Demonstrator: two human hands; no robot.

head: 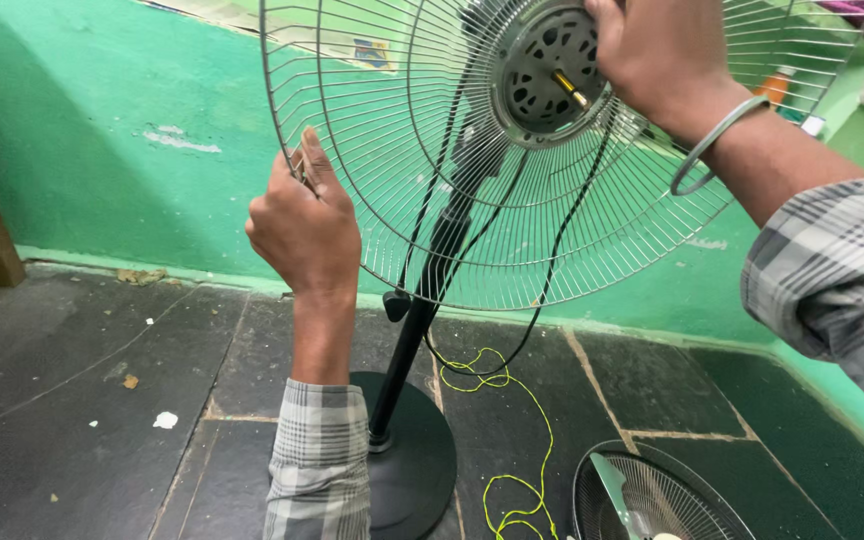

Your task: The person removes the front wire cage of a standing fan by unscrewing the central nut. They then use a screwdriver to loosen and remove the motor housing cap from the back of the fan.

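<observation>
In the head view, a second fan grille [652, 495] is lying on the dark floor [72, 400] at lower right, beside a yellow cord [512, 490]. At centre left, the left hand [302, 225] is pinching the rim of the wire fan guard [402, 150]. At top, the right hand [657, 50] is gripping the motor hub [542, 70]. The guard is standing upright on its black stand [412, 340], facing the person.

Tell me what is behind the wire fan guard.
Through the wire guard show the black stand pole, a black cable and the green wall. The motor's rear is hidden by its housing.
</observation>
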